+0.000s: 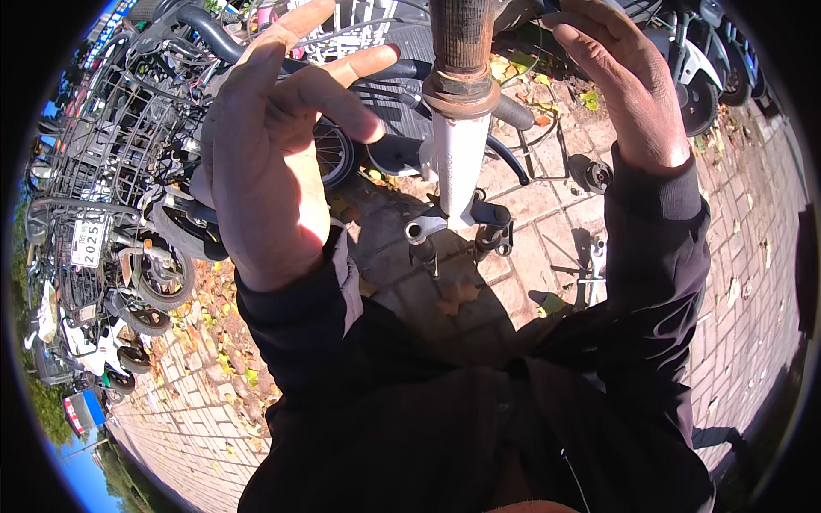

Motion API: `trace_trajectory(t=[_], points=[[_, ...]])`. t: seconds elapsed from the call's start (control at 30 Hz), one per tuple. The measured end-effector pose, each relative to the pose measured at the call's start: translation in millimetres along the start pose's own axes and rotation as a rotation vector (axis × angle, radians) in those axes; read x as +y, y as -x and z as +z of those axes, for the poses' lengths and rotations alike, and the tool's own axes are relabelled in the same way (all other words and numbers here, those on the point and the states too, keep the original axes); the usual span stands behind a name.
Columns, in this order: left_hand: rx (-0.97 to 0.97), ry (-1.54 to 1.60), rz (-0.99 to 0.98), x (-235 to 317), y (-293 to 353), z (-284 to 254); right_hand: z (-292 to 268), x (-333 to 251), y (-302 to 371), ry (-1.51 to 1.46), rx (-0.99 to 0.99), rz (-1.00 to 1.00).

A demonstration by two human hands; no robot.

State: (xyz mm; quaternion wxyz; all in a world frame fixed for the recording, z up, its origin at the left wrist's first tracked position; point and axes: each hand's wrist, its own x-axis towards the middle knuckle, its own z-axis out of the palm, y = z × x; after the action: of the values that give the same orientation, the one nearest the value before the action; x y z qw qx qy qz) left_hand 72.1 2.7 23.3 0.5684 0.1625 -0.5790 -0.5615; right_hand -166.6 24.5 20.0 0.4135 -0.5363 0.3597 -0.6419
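A bicycle front fork [462, 162] stands upright between my hands. Its brown, rusty steerer tube [463, 38] runs out of the top of the picture. Below this, a rusty ring [463, 96] sits above the pale crown and two short dark legs. My left hand [278, 162] is raised left of the tube with its palm showing and its fingers spread, apart from the fork. One fingertip has a dark red mark. On the right, my right hand [629, 81] is raised with thumb and fingers apart; its fingertips are near the top edge, partly cut off.
Crowded bicycles and scooters with a wire basket [94, 154] fill the left. Further parked scooters [701, 77] stand at the upper right. A small dark round part [598, 176] and a metal tool [596, 261] lie on the brick paving [547, 248]. Dry leaves [218, 333] are scattered about.
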Motion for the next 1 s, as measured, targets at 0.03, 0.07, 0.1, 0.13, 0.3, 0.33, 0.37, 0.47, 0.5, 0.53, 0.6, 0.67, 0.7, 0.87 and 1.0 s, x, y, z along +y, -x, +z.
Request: trace_trajectory(t=[0.03, 0.07, 0.1, 0.13, 0.3, 0.33, 0.37, 0.47, 0.5, 0.53, 0.6, 0.67, 0.7, 0.87, 1.0], points=[[-0.066, 0.068, 0.032, 2, -2, -7, -1, -5, 0, 0.053, 0.032, -0.008], [-0.053, 0.062, 0.067, 0, -1, -8, -1, -11, 3, 0.106, 0.065, -0.014], [-0.037, -0.024, 0.055, -4, -1, -11, 4, -12, 9, 0.082, 0.075, 0.041], [-0.023, -0.110, 0.043, -10, 1, -13, 12, -14, 16, 0.057, 0.086, 0.096], [-0.150, 0.087, -0.054, -18, 8, -24, 20, -7, 18, 0.325, -0.015, 0.067], [-0.112, 0.012, -0.009, -14, 5, -25, 12, -8, 10, 0.226, 0.007, 0.043], [-0.080, 0.027, -0.030, -7, 1, -28, 1, -7, 2, 0.129, 0.026, 0.017], [-0.023, 0.002, -0.039, -3, -6, -22, -6, -11, 6, 0.242, 0.178, 0.004], [0.018, -0.047, -0.011, -7, -4, -17, -4, -10, 12, 0.173, 0.135, 0.063], [0.054, -0.077, -0.021, -13, 2, -10, 2, -11, 19, 0.108, 0.096, 0.125], [0.049, 0.131, -0.142, -20, 9, -3, 15, -6, 26, 0.168, -0.081, 0.178], [-0.074, -0.196, 0.082, -22, 7, -3, 18, -1, 20, 0.349, -0.104, 0.063], [-0.208, -0.124, 0.214, -21, 5, -3, 14, -2, 13, 0.337, -0.067, -0.045], [0.204, 0.014, -0.002, -5, -3, 3, -5, -14, 8, 0.182, 0.061, -0.065], [0.326, 0.045, -0.182, -10, 11, 26, 15, 3, 22, 0.530, -0.036, -0.068]])
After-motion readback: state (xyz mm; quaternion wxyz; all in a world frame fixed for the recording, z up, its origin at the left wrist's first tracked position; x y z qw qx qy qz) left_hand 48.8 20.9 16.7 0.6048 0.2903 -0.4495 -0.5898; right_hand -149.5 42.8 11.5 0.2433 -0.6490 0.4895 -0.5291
